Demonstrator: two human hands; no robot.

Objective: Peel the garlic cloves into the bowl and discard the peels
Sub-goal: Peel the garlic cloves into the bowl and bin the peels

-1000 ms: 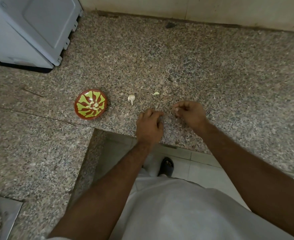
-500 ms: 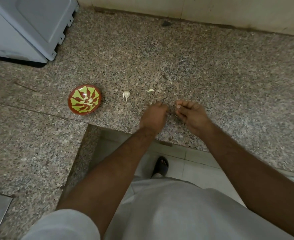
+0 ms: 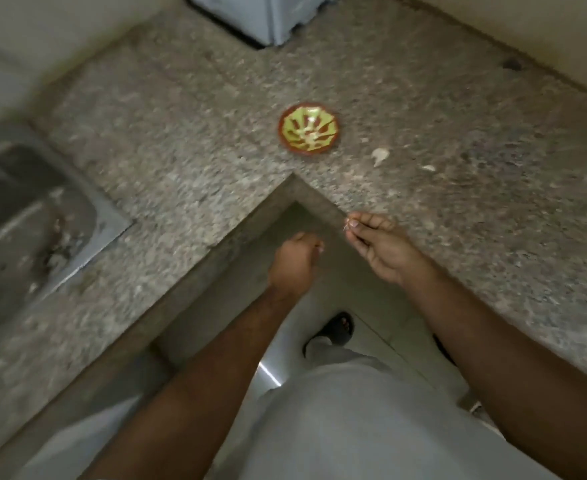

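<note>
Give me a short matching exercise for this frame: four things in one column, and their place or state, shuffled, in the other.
Things:
1. bowl
2. garlic clove
3. sink
4. right hand

Place or state:
A. set into the counter at far left
B. pinches a scrap of peel at the counter's edge
C. lies loose on the counter, right of the bowl
D. red rim, yellow-green pattern inside

Pairs: 1-D, 2-C, 3-A, 4-B
</note>
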